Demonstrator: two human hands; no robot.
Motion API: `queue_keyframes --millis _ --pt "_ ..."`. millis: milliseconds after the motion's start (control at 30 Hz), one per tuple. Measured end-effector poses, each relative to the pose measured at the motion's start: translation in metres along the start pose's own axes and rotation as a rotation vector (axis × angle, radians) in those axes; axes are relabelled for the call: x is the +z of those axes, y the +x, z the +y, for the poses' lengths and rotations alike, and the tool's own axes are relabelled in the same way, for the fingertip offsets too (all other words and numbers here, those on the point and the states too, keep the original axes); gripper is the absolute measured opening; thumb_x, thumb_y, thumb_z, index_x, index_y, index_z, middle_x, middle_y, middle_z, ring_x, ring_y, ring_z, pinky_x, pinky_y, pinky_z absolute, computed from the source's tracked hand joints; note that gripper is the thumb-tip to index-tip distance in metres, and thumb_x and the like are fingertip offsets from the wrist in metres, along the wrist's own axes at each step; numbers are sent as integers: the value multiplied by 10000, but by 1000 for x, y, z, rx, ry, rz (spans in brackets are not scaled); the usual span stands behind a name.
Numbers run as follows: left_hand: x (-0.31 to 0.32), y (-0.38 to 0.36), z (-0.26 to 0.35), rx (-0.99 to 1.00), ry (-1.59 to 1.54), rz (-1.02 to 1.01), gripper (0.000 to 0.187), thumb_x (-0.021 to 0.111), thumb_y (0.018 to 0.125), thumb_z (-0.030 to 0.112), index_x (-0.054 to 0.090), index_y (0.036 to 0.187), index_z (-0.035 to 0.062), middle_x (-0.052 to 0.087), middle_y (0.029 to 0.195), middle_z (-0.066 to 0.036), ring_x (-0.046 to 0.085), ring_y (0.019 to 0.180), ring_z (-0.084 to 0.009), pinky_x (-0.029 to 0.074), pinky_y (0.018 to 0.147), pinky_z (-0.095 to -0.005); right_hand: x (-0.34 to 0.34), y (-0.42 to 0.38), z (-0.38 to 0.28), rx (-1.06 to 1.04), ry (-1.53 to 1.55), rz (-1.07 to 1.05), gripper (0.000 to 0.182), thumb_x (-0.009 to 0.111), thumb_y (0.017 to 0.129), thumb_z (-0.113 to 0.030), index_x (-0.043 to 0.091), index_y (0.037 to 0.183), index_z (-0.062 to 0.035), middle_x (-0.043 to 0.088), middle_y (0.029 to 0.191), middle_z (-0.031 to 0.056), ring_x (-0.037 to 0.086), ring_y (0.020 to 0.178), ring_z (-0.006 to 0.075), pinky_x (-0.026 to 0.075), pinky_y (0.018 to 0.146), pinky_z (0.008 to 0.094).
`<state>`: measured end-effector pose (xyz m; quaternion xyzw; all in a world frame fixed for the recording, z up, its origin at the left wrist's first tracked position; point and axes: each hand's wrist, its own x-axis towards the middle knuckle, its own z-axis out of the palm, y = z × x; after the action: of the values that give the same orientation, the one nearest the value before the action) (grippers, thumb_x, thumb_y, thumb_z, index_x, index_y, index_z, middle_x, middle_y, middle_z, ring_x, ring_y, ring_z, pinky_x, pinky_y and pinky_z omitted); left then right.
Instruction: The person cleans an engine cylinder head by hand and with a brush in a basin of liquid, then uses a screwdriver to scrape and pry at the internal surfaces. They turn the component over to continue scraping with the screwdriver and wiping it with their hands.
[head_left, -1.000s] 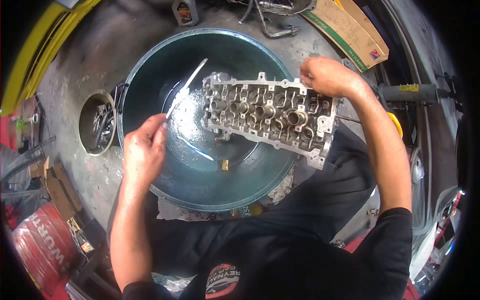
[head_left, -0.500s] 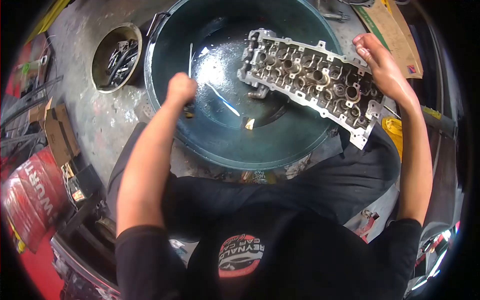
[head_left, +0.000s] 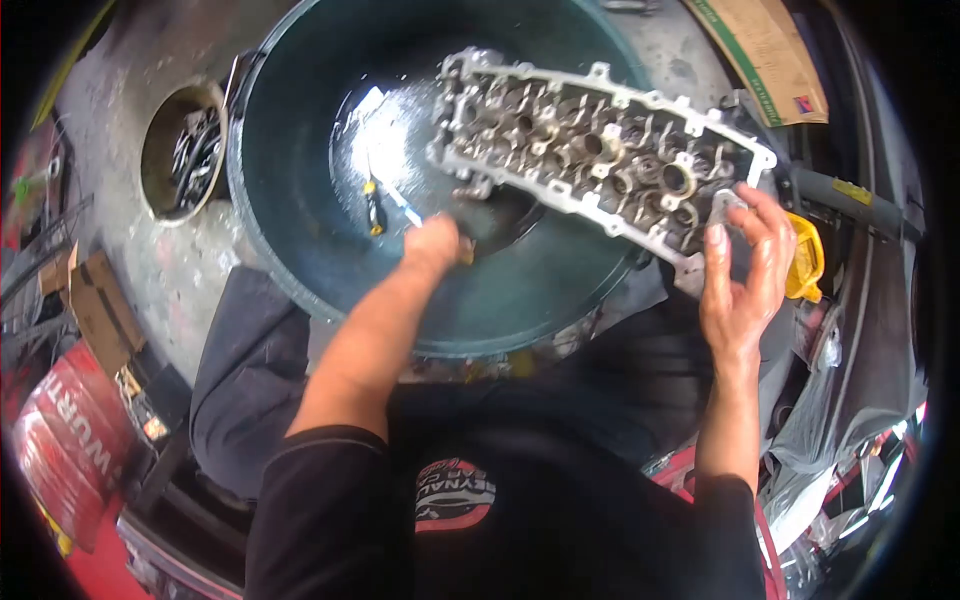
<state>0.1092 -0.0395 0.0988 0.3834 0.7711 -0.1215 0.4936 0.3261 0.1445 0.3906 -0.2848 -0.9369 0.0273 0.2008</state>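
Note:
A metal cylinder head [head_left: 600, 150] rests tilted across the right side of a dark green tub [head_left: 265, 230], its valve side up. My right hand [head_left: 745, 265] is at its lower right end, fingers apart, fingertips at or very near the metal. Inside the tub, my left hand [head_left: 437, 242] is closed at the lower end of a thin blue-and-white brush [head_left: 402, 205]; its fingertips are partly hidden. A yellow-and-black screwdriver [head_left: 375, 207] lies on the tub's wet bottom, left of that hand. A small yellowish piece [head_left: 466, 251] shows just right of my left hand.
A round container [head_left: 150, 165] with metal parts stands left of the tub. Cardboard [head_left: 765, 60] lies at the upper right, and a yellow container [head_left: 805, 258] is beyond my right hand. A red Würth drum [head_left: 75, 440] and a cardboard box [head_left: 105, 310] are at the left.
My left hand has moved right to the brush, and the screwdriver now lies in view. My right hand has come down to the head's lower right end. The camera view has shifted.

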Motion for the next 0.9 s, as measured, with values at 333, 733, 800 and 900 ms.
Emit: queue_keyframes --millis 333,733,800,900 --pt "24 46 21 81 133 -85 322 619 936 223 749 1193 77 716 1271 -158 691 1192 -301 567 985 -408 44 9 53 171 -117 76 307 755 881 -258 695 1148 -119 571 1419 83 413 1379 370 269 1158 508" --pt "-220 170 -69 -20 -75 792 343 476 945 160 659 1197 14 744 1067 -236 716 1026 -424 563 908 -513 39 23 39 123 -158 -105 301 751 783 -217 730 1070 -130 596 1429 97 330 1472 444 187 1191 547" --pt "-217 222 -56 -18 -140 795 362 532 944 218 652 1215 9 737 1105 -246 697 1083 -429 545 952 -514 40 24 40 131 -156 -117 279 749 766 -224 741 1027 -126 612 1406 95 333 1470 446 182 1191 551" --pt "-190 242 -12 131 -471 852 406 657 884 280 679 1167 -11 726 1135 -266 680 1133 -424 528 988 -492 38 26 41 136 -147 -138 273 741 744 -225 744 998 -125 624 1387 93 330 1467 457 170 1190 558"
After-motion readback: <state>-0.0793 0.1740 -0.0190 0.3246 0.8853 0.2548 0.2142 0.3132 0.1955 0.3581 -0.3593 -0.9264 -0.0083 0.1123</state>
